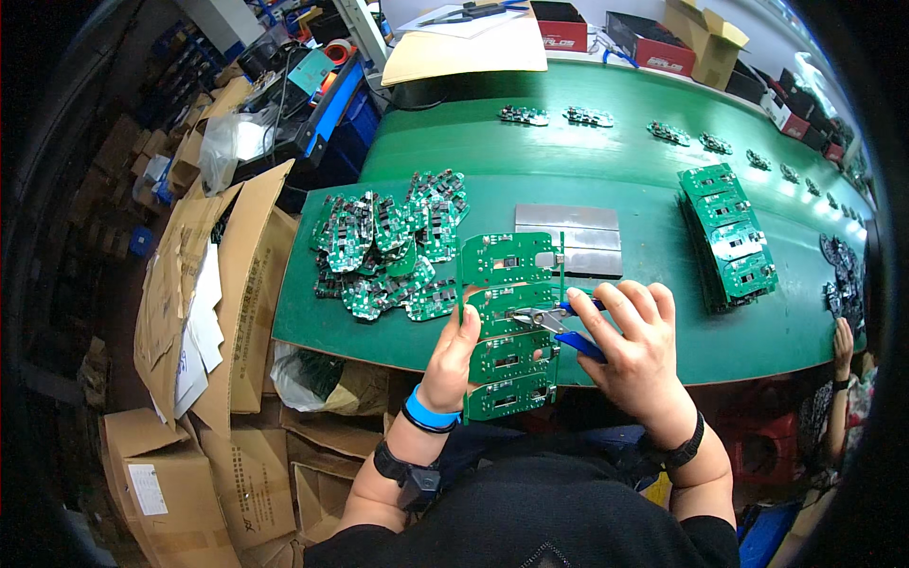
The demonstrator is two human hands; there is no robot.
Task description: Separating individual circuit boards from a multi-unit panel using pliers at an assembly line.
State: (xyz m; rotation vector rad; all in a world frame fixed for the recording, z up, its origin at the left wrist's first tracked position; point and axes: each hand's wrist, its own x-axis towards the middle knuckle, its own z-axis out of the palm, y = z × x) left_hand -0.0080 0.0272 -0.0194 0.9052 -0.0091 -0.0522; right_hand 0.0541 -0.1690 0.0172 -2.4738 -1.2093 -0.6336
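Observation:
My left hand (453, 364) grips the left edge of a green circuit board panel (511, 358), its thumb on the face and the other fingers hidden behind. The panel is held up over the table's front edge, several joined boards in a column. Closed around the blue handles of a pair of cutting pliers (544, 319) is my right hand (632, 336). The pliers' metal jaws point left and lie over the second board from the top; whether they touch it I cannot tell. Behind the panel, a grey metal block (587, 237) lies on the table.
A heap of separate boards (379, 241) lies on the green table (331, 327) at left. At right stands a stack of uncut panels (729, 232). Boards (589, 117) sit spaced along the green belt (445, 114) behind. Cardboard boxes (180, 473) crowd my left; another person's hand (843, 346) shows far right.

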